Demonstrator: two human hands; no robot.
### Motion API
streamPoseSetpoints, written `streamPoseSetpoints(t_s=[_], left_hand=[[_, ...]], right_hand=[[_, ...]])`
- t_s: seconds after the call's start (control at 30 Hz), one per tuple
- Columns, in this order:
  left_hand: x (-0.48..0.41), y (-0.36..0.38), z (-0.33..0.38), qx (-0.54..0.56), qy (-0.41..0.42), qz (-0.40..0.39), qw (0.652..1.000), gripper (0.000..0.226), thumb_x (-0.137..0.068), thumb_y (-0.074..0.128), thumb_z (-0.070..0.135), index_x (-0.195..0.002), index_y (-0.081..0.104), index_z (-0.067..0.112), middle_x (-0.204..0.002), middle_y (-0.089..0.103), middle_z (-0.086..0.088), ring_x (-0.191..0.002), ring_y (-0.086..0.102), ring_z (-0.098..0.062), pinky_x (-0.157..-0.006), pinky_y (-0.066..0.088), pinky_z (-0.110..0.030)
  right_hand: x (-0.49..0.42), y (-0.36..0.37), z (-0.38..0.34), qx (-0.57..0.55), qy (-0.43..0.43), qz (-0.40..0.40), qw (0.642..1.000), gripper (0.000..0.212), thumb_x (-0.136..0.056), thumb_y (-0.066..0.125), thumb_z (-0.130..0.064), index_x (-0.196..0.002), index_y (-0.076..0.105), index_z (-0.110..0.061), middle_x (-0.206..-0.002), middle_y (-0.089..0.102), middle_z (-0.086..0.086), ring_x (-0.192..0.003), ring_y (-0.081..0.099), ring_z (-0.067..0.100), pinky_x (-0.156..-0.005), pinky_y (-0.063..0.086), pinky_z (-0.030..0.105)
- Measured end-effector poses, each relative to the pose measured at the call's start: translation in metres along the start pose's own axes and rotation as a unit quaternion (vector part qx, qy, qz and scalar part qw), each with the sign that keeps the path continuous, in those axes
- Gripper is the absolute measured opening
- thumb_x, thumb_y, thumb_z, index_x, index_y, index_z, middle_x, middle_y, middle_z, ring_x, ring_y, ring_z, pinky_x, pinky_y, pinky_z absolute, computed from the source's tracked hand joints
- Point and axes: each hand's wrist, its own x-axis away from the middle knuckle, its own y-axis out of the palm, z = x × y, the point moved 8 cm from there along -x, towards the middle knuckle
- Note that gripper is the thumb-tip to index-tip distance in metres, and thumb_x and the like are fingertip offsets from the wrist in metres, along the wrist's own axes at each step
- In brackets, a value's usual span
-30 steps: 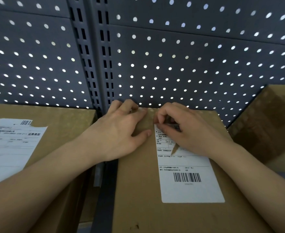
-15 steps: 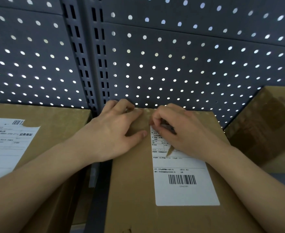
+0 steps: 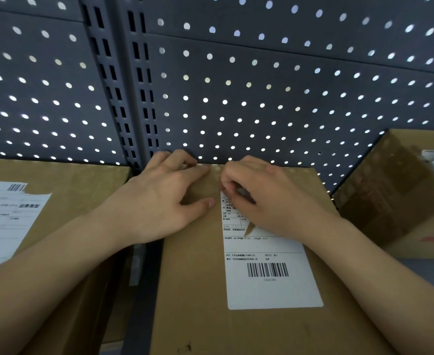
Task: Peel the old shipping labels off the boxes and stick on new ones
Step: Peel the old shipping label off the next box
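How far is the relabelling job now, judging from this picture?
Done: nothing clearly finished. In hand: the left hand steadies the middle box while the right hand picks at its label, almost fully stuck. Left: peeling it, the left box's label, then new labels.

This looks like a stockroom or shipping area: just beyond the left hand (image 3: pixel 164 198) and right hand (image 3: pixel 269 198) rises a dark perforated metal panel (image 3: pixel 262 98) with slotted shelving uprights (image 3: pixel 134 98). Under both hands sits a cardboard box (image 3: pixel 198 290) bearing a barcoded shipping label (image 3: pixel 269 285). A second labelled box (image 3: pixel 70 180) lies left of the left hand, and a third box (image 3: pixel 390 201) lies right of the right hand.
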Motion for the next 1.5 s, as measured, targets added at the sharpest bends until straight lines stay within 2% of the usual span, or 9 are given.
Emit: streamPoseSetpoints(t_s=[0.27,0.43,0.6,0.83,0.93,1.07,1.17,1.3,1.5], left_hand=[[0.000,0.000,0.000,0.002,0.004,-0.001,1.000,0.079,-0.075,0.025,0.076,-0.143,0.040,0.040,-0.127,0.035,0.022,-0.125,0.027,-0.008,-0.102,0.044,-0.044],[0.001,0.000,0.000,0.007,0.006,-0.002,1.000,0.081,-0.074,0.024,0.077,-0.144,0.040,0.039,-0.127,0.036,0.021,-0.125,0.028,-0.008,-0.103,0.043,-0.043],[0.001,0.000,0.000,0.006,0.007,-0.001,1.000,0.081,-0.075,0.025,0.077,-0.144,0.039,0.039,-0.127,0.035,0.021,-0.125,0.028,-0.008,-0.102,0.043,-0.043],[0.000,0.001,0.000,0.008,0.009,0.000,1.000,0.080,-0.075,0.026,0.077,-0.143,0.041,0.039,-0.125,0.035,0.022,-0.122,0.029,-0.008,-0.102,0.043,-0.042],[0.000,0.001,-0.001,0.012,0.012,0.008,1.000,0.079,-0.075,0.028,0.077,-0.142,0.043,0.039,-0.123,0.036,0.022,-0.120,0.030,-0.009,-0.101,0.044,-0.043],[-0.001,0.002,-0.001,0.013,0.008,0.001,1.000,0.080,-0.075,0.027,0.077,-0.144,0.040,0.039,-0.125,0.036,0.022,-0.122,0.029,-0.009,-0.103,0.043,-0.042],[-0.001,0.002,-0.002,0.017,0.001,-0.006,1.000,0.080,-0.075,0.027,0.077,-0.144,0.039,0.040,-0.125,0.035,0.022,-0.123,0.028,-0.009,-0.103,0.042,-0.042],[-0.001,0.001,-0.001,0.020,-0.003,-0.013,1.000,0.080,-0.073,0.025,0.078,-0.144,0.039,0.042,-0.127,0.035,0.022,-0.124,0.025,-0.008,-0.105,0.040,-0.041],[0.000,0.000,-0.002,0.026,-0.009,-0.016,0.999,0.079,-0.073,0.026,0.078,-0.142,0.041,0.043,-0.126,0.034,0.021,-0.123,0.025,-0.008,-0.104,0.041,-0.041]], right_hand=[[-0.001,0.000,-0.002,0.028,-0.005,-0.009,1.000,0.029,-0.086,0.051,-0.001,-0.080,0.038,-0.026,-0.072,0.041,-0.017,-0.079,0.039,0.002,-0.061,0.032,0.018],[0.001,0.005,0.000,0.036,-0.030,-0.003,0.999,0.029,-0.083,0.048,0.002,-0.083,0.042,-0.026,-0.080,0.046,-0.017,-0.080,0.037,0.007,-0.062,0.035,0.020],[0.001,0.006,0.003,0.007,-0.021,-0.006,1.000,0.024,-0.083,0.050,0.002,-0.083,0.048,-0.022,-0.085,0.056,-0.011,-0.084,0.045,0.013,-0.069,0.046,0.039],[0.003,-0.007,-0.014,0.134,-0.065,0.055,0.987,0.019,-0.073,0.061,-0.002,-0.075,0.056,-0.021,-0.075,0.055,-0.012,-0.074,0.023,0.003,-0.061,0.035,0.011],[0.005,-0.010,-0.026,0.201,-0.080,0.084,0.973,0.030,-0.063,0.071,0.002,-0.073,0.058,-0.023,-0.074,0.057,-0.012,-0.071,0.024,0.007,-0.056,0.027,0.019],[0.006,-0.012,-0.022,0.184,-0.068,0.096,0.976,0.025,-0.067,0.073,-0.002,-0.076,0.062,-0.022,-0.075,0.058,-0.012,-0.073,0.019,0.006,-0.069,0.034,-0.002],[0.005,-0.005,-0.011,0.109,-0.048,0.085,0.989,0.017,-0.084,0.065,-0.003,-0.089,0.064,-0.020,-0.084,0.062,-0.011,-0.080,0.045,0.008,-0.067,0.040,0.011],[0.001,0.004,-0.002,0.049,-0.029,0.052,0.997,0.010,-0.093,0.051,-0.016,-0.097,0.058,-0.021,-0.087,0.056,-0.016,-0.084,0.047,0.006,-0.066,0.050,0.037],[0.002,0.000,0.002,0.027,0.019,0.026,0.999,0.015,-0.091,0.061,-0.013,-0.095,0.056,-0.026,-0.075,0.039,-0.028,-0.082,0.042,-0.019,-0.067,0.036,0.008]])
